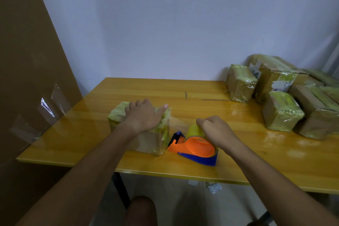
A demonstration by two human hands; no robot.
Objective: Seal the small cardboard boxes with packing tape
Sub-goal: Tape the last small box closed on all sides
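Box: the small cardboard box (pixel 141 130), already wrapped in yellowish tape, sits near the bench (pixel 183 86) front edge, toward its left end.
Left hand (pixel 142 115): flat on the box top, fingers spread, pressing.
Right hand (pixel 216 130): grip curled round the tape dispenser (pixel 194 147), just right of the box.
Tape strip (pixel 178 122): runs from box to roll.
Axis: the box's long side lies roughly along the front edge.
Nearer hand: left.
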